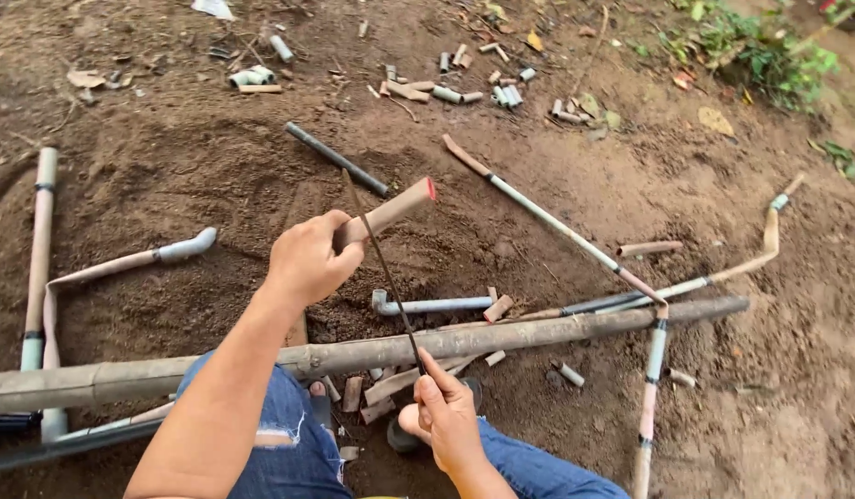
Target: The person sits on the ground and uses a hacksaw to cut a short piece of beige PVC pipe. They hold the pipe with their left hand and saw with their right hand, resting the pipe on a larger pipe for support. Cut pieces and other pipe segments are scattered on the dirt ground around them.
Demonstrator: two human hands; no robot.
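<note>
Left hand [307, 259] is closed in a fist around the dusty handle [390, 211] of a hacksaw, handle end pointing up and right, red at its tip. The thin dark saw blade [383, 268] runs from that fist diagonally down to the right hand [446, 416], whose thumb and fingers are pinched together on the blade's lower end. Blade crosses just over a long thick bamboo pole [464, 340] that lies across the dirt ground [215, 176] from the left edge toward the right; contact between blade and pole can't be confirmed. Person's knees in torn blue jeans [289, 425] sit under the pole, near the bottom edge. Grey elbow pipe [427, 304] lies just beyond the pole, short cut pipe pieces [497, 308] beside it. A long thin pipe [548, 220] angles from centre toward the right. More cut offcuts [501, 92] are scattered near the top edge. No containers visible.
</note>
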